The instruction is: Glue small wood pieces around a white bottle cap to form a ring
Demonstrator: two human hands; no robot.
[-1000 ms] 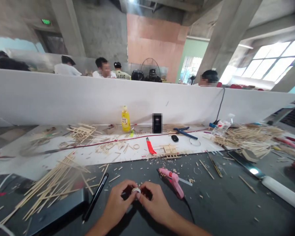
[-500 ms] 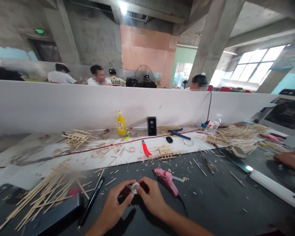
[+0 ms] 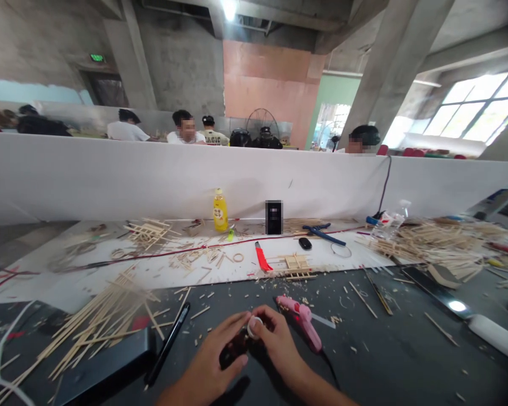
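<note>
White round piece (image 3: 250,327) sits in right-hand fingers (image 3: 262,330).

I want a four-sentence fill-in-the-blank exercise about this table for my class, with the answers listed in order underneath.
1. The glue gun beside the right hand is coloured ____.
2. The black pen lies to the ____ of the left hand.
3. Of the two thumbs, the one on the white piece is the ____ one.
4. The bottle left of the pliers holds ____ liquid.

Missing words: pink; left; right; yellow.
</note>
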